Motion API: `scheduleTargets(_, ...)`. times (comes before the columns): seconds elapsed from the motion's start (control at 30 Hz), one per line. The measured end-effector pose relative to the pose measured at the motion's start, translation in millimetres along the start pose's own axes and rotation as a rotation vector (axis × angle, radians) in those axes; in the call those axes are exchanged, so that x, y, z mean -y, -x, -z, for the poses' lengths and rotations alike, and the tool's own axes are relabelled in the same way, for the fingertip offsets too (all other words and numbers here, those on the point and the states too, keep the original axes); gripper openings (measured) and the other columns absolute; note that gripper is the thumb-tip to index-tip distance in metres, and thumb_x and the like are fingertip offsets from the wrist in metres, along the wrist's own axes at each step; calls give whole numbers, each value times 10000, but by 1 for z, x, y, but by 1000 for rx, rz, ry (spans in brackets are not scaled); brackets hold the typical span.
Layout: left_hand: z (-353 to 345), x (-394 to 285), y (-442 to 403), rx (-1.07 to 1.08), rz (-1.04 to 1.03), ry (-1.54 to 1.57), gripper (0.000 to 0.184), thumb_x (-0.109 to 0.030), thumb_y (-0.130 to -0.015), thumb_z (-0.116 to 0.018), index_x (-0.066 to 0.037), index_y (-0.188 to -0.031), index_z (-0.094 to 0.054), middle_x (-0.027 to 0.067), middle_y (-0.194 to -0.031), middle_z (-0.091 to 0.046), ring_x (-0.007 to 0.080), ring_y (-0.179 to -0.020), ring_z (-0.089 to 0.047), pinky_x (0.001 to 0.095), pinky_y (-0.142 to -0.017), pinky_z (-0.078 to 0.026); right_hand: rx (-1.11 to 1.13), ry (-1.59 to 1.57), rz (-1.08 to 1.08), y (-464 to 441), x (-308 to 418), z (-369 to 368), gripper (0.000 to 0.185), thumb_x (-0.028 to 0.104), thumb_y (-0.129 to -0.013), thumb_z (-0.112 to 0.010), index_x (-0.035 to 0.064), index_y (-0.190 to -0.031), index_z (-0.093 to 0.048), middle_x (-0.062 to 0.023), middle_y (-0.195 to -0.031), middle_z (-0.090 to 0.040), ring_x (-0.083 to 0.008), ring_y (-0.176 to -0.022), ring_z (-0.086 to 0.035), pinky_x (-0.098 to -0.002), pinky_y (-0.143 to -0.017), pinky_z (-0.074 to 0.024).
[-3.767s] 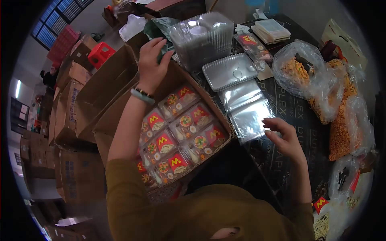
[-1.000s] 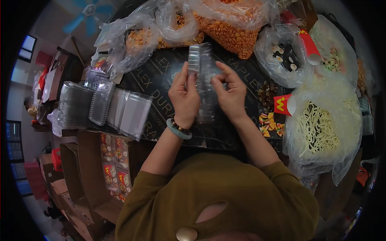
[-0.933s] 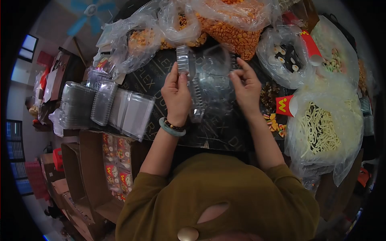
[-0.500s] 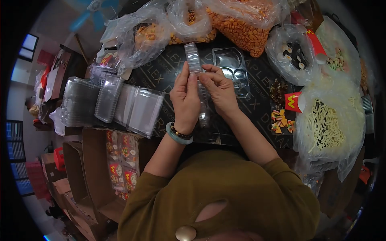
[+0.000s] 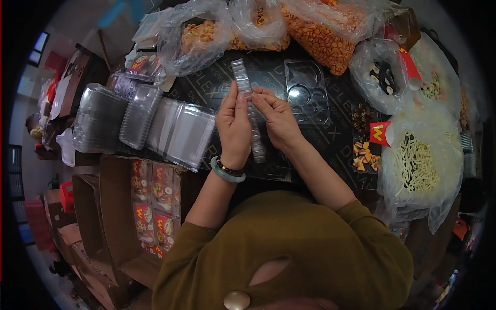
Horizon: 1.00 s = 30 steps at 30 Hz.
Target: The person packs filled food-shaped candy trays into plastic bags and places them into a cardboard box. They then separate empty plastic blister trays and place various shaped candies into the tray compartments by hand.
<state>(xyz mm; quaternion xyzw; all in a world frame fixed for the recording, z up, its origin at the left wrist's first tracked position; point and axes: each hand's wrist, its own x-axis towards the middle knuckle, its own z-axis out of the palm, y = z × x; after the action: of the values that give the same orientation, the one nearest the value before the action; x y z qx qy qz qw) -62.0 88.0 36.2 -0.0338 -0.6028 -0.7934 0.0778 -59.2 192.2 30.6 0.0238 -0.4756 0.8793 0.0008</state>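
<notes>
Over the dark table, my left hand (image 5: 234, 126) grips a narrow stack of clear plastic trays (image 5: 255, 129), which stands edge-on to the view. The fingers of my right hand (image 5: 277, 116) pinch the right side of the same stack near its middle. A single clear tray with round hollows (image 5: 306, 95) lies flat on the table, right of the stack and beyond my right hand. To the left are flat clear sleeves (image 5: 183, 132), a ridged clear container (image 5: 139, 116) and a pile of clear containers (image 5: 98, 119).
Bags of orange pieces (image 5: 323, 39) line the far side. On the right are a bag of white strands (image 5: 418, 163), a red carton (image 5: 380, 134), small colourful pieces (image 5: 366, 156) and a bag of round pieces (image 5: 382, 77). An open cardboard box (image 5: 116, 227) holds packed sets, lower left.
Since the earliest frame, the view has turned from the box to the table. A single tray has parted from the stack and now lies at its right; both hands are back on the stack.
</notes>
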Motion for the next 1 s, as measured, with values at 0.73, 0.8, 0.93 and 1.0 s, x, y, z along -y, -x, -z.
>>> scheduleTargets(0.73, 60, -11, -26, -138, -7, -349, 408, -108, -959, -538, 59, -1327, -478, 22, -931, -604, 49, -799, -523, 196, -706, -436, -396, 1647, 139, -42, 0, 65, 676, 424, -872, -597, -61, -1315, -433, -250, -1358, -439, -406, -1315, -330, -533, -1046, -213)
scheduleTargets(0.8, 53, -18, -23, -111, 57, -331, 436, -125, -959, -546, 55, -1345, -456, 63, -995, -647, 74, -830, -570, 203, -738, -454, -399, 1687, 51, -68, -13, 65, 699, 440, -887, -564, -45, -1358, -387, -282, -1395, -384, -449, -1338, -290, -544, -1070, -182)
scheduleTargets(0.93, 62, -20, -19, -113, 91, -273, 435, -134, -955, -557, 60, -1334, -465, 78, -987, -648, 83, -797, -572, 208, -738, -459, -273, 1860, 46, -75, -28, 62, 565, 246, -885, -528, -4, -1374, -393, -224, -1445, -349, -399, -1367, -276, -588, -1087, -128)
scheduleTargets(1.0, 72, -19, -21, -106, 98, -223, 427, -117, -959, -543, 52, -1342, -460, 71, -995, -649, 77, -806, -569, 205, -735, -462, -114, 1780, -31, -60, -20, 62, 567, 132, -843, -533, 105, -1397, -414, -160, -1429, -405, -309, -1354, -341, -602, -1087, -119)
